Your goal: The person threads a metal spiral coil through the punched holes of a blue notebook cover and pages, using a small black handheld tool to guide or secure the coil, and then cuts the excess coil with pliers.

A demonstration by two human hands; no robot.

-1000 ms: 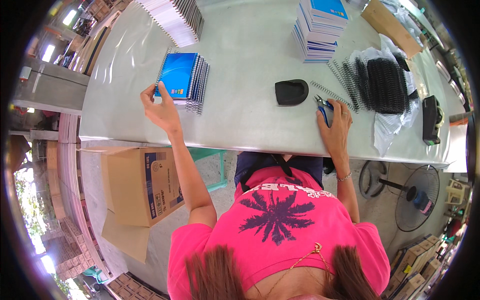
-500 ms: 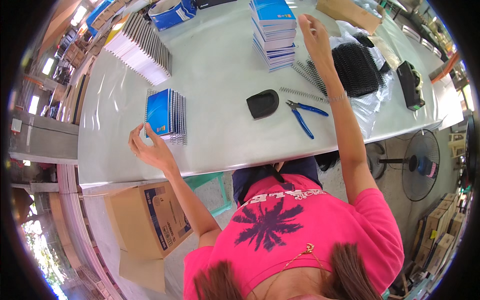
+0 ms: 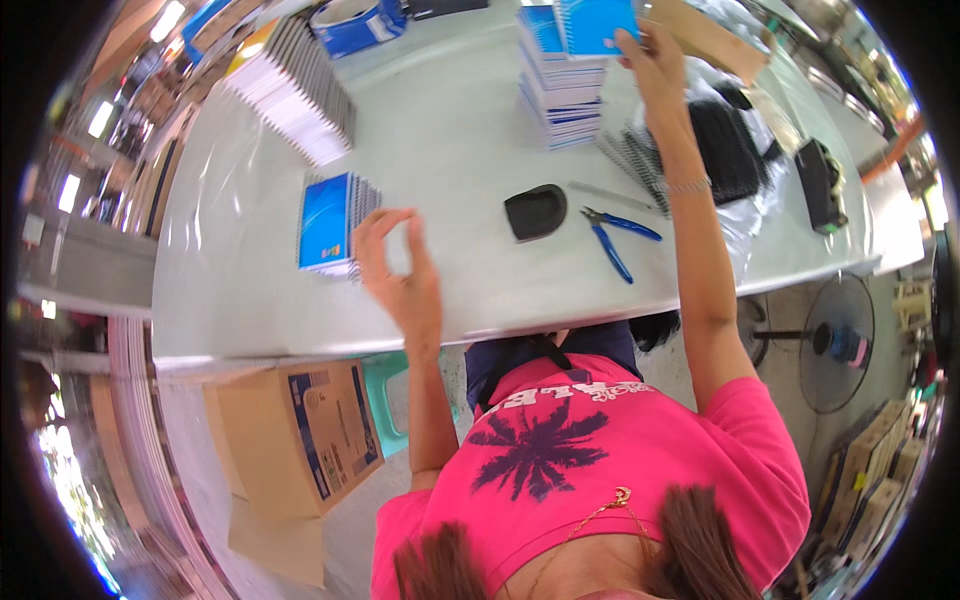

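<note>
My right hand [image 3: 655, 62] reaches far across the table, its fingers closed on the edge of a blue-covered notebook [image 3: 597, 25]. That notebook is over the right side of a tall stack of unbound blue notebooks [image 3: 563, 95]. My left hand [image 3: 398, 255] hovers above the table with thumb and fingers apart and nothing between them. Just left of it stands a short stack of blue spiral notebooks [image 3: 328, 222]. Blue-handled cutters [image 3: 618, 240] and a black rounded pad [image 3: 535, 212] lie in the middle. Loose wire coils [image 3: 632, 160] rest beside my right forearm.
A tall row of spiral notebooks [image 3: 300, 95] stands at the far left, near a blue box [image 3: 357, 25]. Black coils [image 3: 730, 150] lie on plastic at right, beside a black tape dispenser [image 3: 822, 185]. Below are a cardboard box [image 3: 290, 435] and a fan [image 3: 838, 345].
My right hand has taken hold of a blue notebook at the tall stack. My left hand has moved right, away from the short stack's left side.
</note>
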